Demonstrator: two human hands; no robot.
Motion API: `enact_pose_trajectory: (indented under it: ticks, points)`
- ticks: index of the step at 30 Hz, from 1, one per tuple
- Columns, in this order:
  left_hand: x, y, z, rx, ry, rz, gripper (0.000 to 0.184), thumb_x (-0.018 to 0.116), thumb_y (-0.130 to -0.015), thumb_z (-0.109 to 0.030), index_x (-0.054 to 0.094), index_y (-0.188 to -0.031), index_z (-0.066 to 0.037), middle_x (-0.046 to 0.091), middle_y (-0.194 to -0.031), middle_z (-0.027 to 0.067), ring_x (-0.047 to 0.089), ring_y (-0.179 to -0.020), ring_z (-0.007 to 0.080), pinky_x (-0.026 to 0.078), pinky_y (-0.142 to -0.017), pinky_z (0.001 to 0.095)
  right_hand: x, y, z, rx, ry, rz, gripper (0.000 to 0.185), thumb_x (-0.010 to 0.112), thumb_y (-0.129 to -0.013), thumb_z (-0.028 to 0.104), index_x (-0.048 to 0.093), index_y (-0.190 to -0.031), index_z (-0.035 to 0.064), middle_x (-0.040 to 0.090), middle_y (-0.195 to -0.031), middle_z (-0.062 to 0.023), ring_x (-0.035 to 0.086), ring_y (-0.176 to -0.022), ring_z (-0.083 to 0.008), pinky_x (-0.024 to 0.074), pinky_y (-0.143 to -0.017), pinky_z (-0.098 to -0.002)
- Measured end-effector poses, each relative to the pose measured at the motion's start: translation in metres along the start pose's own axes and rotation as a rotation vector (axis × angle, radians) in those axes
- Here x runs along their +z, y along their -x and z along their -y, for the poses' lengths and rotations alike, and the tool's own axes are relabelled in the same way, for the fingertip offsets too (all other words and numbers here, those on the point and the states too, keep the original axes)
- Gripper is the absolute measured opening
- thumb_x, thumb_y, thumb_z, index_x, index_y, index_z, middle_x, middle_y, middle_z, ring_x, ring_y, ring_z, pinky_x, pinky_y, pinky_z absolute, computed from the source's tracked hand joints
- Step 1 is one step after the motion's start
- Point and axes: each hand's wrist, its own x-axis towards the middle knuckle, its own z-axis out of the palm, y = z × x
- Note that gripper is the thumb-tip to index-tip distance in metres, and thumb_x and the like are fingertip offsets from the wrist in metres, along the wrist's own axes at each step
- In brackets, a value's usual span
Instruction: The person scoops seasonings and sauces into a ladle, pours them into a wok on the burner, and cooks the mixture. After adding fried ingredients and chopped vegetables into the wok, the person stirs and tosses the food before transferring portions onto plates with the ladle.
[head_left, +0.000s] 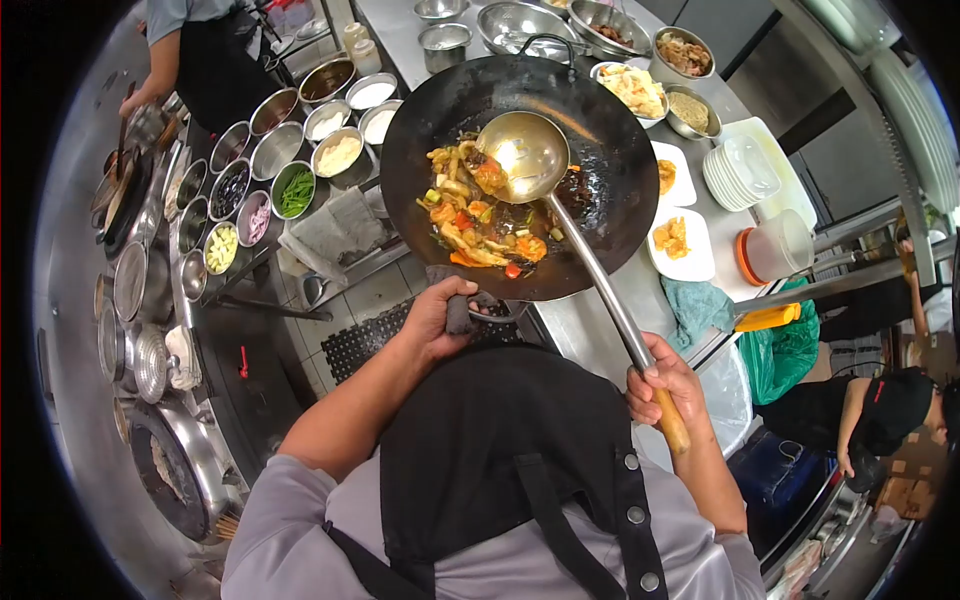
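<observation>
My left hand [447, 318] is closed round the near handle of a large black wok [610, 140], with a dark folded cloth [460, 312] between palm and metal. Stir-fried food [470, 235] in orange, yellow and green pieces lies in the wok's left half. In my right hand [665, 380] is the wooden end of a long-handled steel ladle [600, 265]. The ladle's bowl rests over the wok's middle, touching or just beside the food. To the wok's right, two white plates [700, 262] carry small portions of similar orange food.
Steel containers of ingredients, among them chopped greens [296, 192], line the left. A teal cloth [697, 312], stacked white bowls [728, 178] and a plastic tub [782, 245] sit on the right counter. One co-worker [205, 60] stands upper left, another [870, 410] at right.
</observation>
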Motion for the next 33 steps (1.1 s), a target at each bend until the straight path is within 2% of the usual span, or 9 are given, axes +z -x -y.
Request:
enact_pose_trajectory:
  ticks: [5,7,9,13,17,25,26,28,33]
  points:
    - [0.005,0.004,0.002,0.019,-0.043,-0.001,0.022,0.064,-0.081,-0.006,0.055,-0.1,0.0,0.064,-0.084,0.0097,0.059,-0.061,0.0113,0.057,-0.066,0.0275,-0.001,0.012,-0.006,-0.1,0.126,-0.033,0.052,0.059,-0.087,0.003,0.047,-0.137,0.0138,0.054,-0.067,-0.0115,0.047,-0.044,-0.0172,0.0397,-0.042,-0.0294]
    - [0.012,0.007,0.001,0.034,-0.068,-0.015,0.022,0.065,-0.081,-0.006,0.055,-0.099,0.0,0.064,-0.083,0.0088,0.058,-0.06,0.0108,0.057,-0.066,0.0266,-0.005,0.009,-0.007,-0.119,0.039,0.003,0.052,0.059,-0.087,0.004,0.047,-0.137,0.0128,0.053,-0.067,-0.0113,0.046,-0.043,-0.0168,0.0387,-0.041,-0.0291]
    - [0.013,0.008,0.002,0.03,-0.07,-0.025,0.022,0.065,-0.081,-0.007,0.055,-0.099,-0.001,0.063,-0.085,0.009,0.058,-0.06,0.0108,0.057,-0.066,0.0263,-0.009,0.008,-0.009,-0.059,-0.238,0.133,0.05,0.058,-0.087,0.004,0.047,-0.136,0.0125,0.052,-0.068,-0.0109,0.045,-0.044,-0.0161,0.0373,-0.041,-0.0287]
    - [0.007,0.002,0.0,0.012,-0.012,-0.039,0.023,0.063,-0.082,-0.005,0.05,-0.1,0.001,0.061,-0.085,0.012,0.06,-0.062,0.0153,0.056,-0.061,0.0252,-0.014,0.011,-0.011,-0.072,-0.147,0.117,0.049,0.059,-0.089,0.007,0.047,-0.136,0.0145,0.052,-0.071,-0.0106,0.045,-0.045,-0.0162,0.036,-0.041,-0.0292]
    - [0.016,0.008,0.002,0.075,-0.062,-0.086,0.023,0.063,-0.081,-0.004,0.049,-0.099,0.0,0.061,-0.085,0.0123,0.059,-0.063,0.015,0.056,-0.06,0.0251,-0.009,0.013,-0.008,-0.094,-0.116,0.143,0.048,0.06,-0.089,0.008,0.048,-0.135,0.0156,0.052,-0.071,-0.0102,0.045,-0.045,-0.0165,0.0358,-0.041,-0.029]
    - [0.013,0.006,0.001,0.066,-0.046,-0.115,0.022,0.064,-0.08,-0.001,0.049,-0.097,-0.002,0.06,-0.085,0.0109,0.059,-0.061,0.0141,0.055,-0.057,0.0222,-0.013,0.015,-0.01,-0.059,-0.291,0.247,0.046,0.056,-0.094,0.009,0.047,-0.137,0.0181,0.052,-0.074,-0.0109,0.046,-0.048,-0.0165,0.036,-0.041,-0.0293]
    - [0.012,0.005,0.001,0.065,-0.045,-0.116,0.022,0.064,-0.08,-0.001,0.049,-0.097,-0.002,0.06,-0.085,0.0109,0.059,-0.061,0.0141,0.055,-0.057,0.0222,-0.014,0.016,-0.01,-0.058,-0.364,0.273,0.044,0.055,-0.094,0.009,0.047,-0.137,0.0181,0.051,-0.075,-0.011,0.046,-0.048,-0.0164,0.036,-0.041,-0.0292]
    - [0.009,0.003,0.001,0.057,-0.065,-0.104,0.022,0.064,-0.08,-0.004,0.051,-0.098,-0.005,0.06,-0.085,0.006,0.055,-0.059,0.0089,0.054,-0.068,0.0281,-0.018,0.019,-0.009,-0.055,-0.4,0.296,0.043,0.054,-0.095,0.01,0.047,-0.137,0.0177,0.051,-0.075,-0.0111,0.046,-0.048,-0.0165,0.0363,-0.041,-0.0294]
    - [0.003,0.0,-0.002,0.028,-0.055,-0.027,0.024,0.064,-0.08,-0.004,0.052,-0.1,-0.005,0.06,-0.087,0.0077,0.057,-0.061,0.0115,0.055,-0.066,0.0273,-0.03,0.04,-0.01,-0.092,-0.512,0.309,0.043,0.053,-0.096,0.012,0.047,-0.139,0.0171,0.051,-0.076,-0.0118,0.047,-0.047,-0.0169,0.0376,-0.041,-0.0302]
